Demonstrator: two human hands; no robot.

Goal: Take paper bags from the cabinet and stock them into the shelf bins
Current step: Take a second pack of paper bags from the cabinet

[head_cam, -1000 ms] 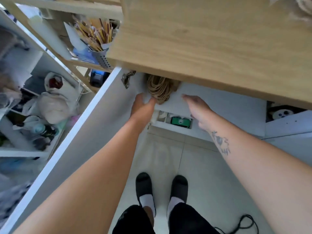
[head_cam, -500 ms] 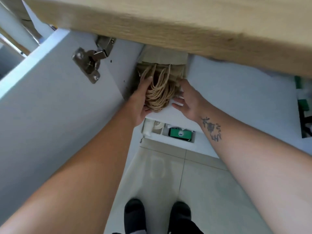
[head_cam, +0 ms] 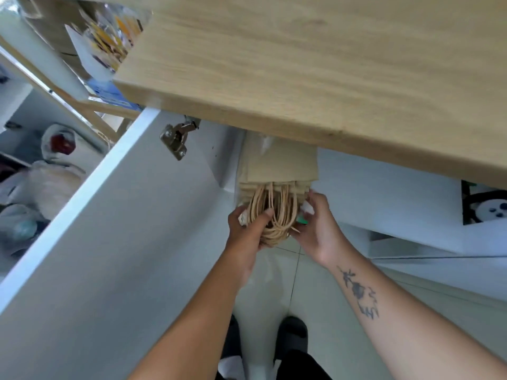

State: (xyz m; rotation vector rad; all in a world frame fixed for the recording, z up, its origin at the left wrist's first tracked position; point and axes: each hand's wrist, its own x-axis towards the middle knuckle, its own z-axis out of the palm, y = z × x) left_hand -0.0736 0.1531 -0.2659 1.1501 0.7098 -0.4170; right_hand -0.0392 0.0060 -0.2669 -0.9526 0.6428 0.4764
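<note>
Both hands, your left hand (head_cam: pixel 248 231) and right hand (head_cam: pixel 315 231), have now closed around the paper bags (head_cam: pixel 277 185) by their twine handles, stack half out of the cabinet (head_cam: pixel 384 187), so extraction's underway.

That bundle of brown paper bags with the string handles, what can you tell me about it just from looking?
The paper bags form a flat stack of plain tan kraft paper, folded, lying edge-on inside the open white cabinet just under the wooden countertop. Their looped twisted-paper handles hang out together toward the camera in one thick bunch. The left hand wraps the handles from one side and the right hand presses from the other. The stack's far end is hidden beneath the countertop.
</note>
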